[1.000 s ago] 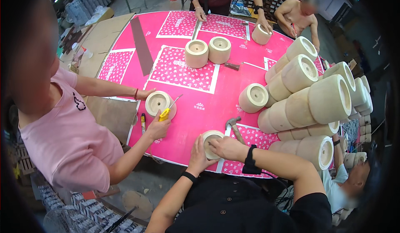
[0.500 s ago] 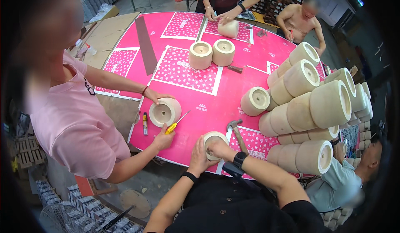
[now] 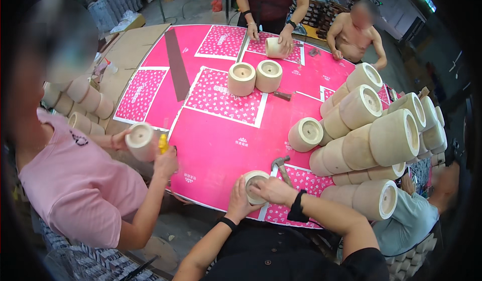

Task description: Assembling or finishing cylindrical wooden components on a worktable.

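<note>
A hollow pale wooden cylinder stands at the table's near edge, its open top facing up. My left hand wraps round its left side and steadies it. Reaching into the opening from the right is my right hand, its fingers bunched together; whatever they may hold is hidden inside. A claw hammer lies just beyond my right hand on the pink patterned sheet.
Several wooden cylinders are stacked on the pink table to my right. Two cylinders stand mid-table near a dark-handled tool. At left, a co-worker in pink holds another cylinder and a yellow-handled tool. Other people work around the table.
The co-worker at left has moved back, lifting their cylinder off the table toward the left. My hands stay on my cylinder, with the right fingers shifted slightly. The far co-worker's hand has moved on their cylinder.
</note>
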A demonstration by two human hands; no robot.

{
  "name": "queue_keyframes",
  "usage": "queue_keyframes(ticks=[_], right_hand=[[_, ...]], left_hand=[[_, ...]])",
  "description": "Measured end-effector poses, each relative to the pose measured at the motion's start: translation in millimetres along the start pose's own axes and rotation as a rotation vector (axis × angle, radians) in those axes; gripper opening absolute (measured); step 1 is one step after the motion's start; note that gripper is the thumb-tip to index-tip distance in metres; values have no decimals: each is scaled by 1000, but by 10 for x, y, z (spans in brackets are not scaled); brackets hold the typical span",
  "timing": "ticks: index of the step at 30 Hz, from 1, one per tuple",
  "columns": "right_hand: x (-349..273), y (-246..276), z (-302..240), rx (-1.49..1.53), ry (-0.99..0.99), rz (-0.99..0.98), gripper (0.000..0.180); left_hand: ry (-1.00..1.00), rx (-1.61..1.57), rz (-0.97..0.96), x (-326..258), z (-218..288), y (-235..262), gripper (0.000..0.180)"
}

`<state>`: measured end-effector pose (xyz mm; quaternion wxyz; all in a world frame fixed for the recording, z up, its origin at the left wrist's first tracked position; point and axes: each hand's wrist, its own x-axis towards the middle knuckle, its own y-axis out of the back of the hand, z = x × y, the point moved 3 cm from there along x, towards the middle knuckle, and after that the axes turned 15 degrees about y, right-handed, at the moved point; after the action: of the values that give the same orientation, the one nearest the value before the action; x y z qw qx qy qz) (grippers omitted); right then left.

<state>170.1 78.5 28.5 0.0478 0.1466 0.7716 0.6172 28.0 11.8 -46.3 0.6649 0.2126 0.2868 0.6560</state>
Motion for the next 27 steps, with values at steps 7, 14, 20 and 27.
queue_keyframes(ticks=[7,14,20,27], right_hand=[[-43,22,344,-232,311,-270,20],[-278,-110,-127,392,-749,-296,26],[-97,47,-174,463,-821,3,29],[-85,27,76,-129,33,-65,24]], left_hand=[[15,15,2,34,16,38,126],[-10,62,34,12,69,75,126],[-29,16,49,4,-16,20,125],[-33,-5,42,32,18,1,125]])
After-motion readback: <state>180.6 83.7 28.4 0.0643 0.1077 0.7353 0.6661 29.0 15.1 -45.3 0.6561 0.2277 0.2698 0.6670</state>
